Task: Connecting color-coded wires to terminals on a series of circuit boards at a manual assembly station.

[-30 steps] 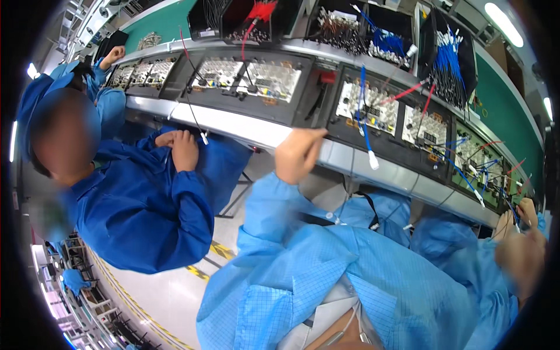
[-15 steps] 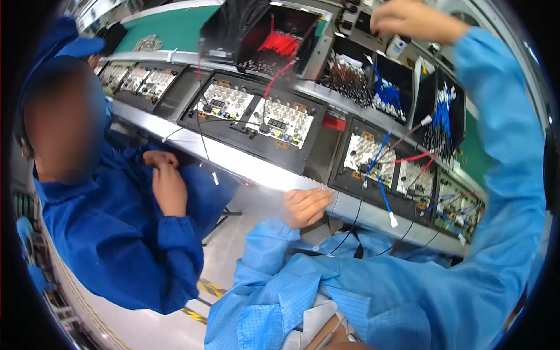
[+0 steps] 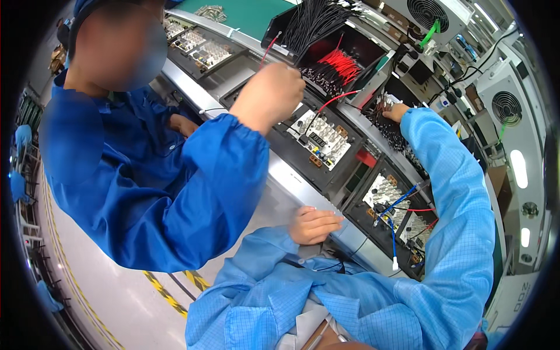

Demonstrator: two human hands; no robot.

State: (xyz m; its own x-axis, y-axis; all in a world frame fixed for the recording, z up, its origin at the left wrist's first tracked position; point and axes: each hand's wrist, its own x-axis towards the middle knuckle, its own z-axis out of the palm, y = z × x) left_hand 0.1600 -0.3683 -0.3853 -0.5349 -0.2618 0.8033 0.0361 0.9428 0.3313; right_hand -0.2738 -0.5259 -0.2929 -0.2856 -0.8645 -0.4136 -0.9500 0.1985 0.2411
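My right hand (image 3: pixel 396 112) reaches into a black bin, its fingers pressed together on the brown wires (image 3: pixel 384 104) there; how many it grips is hidden. My left hand (image 3: pixel 317 225) is beside the metal front rail (image 3: pixel 294 184), fingers stretched out and nothing in them. Nearest to it on the line is a white circuit board (image 3: pixel 385 192) in a black tray, with blue wires (image 3: pixel 394 248) and a red wire (image 3: pixel 420 209) running over it. Farther left, another white circuit board (image 3: pixel 319 140) has a red wire (image 3: pixel 335 100) rising from it.
At left, a co-worker in dark blue (image 3: pixel 175 192) holds a hand (image 3: pixel 273 96) over the line. Red wires (image 3: pixel 339 67) and black wires (image 3: pixel 321 23) fill bins behind the boards. Machines with a fan grille (image 3: pixel 506 109) stand at right. Yellow-black tape (image 3: pixel 166 294) marks the floor.
My right hand has come down from above the bins into the brown wires. The co-worker's hand has risen from the lap to over the boards. The view has turned; my left hand stays near the rail.
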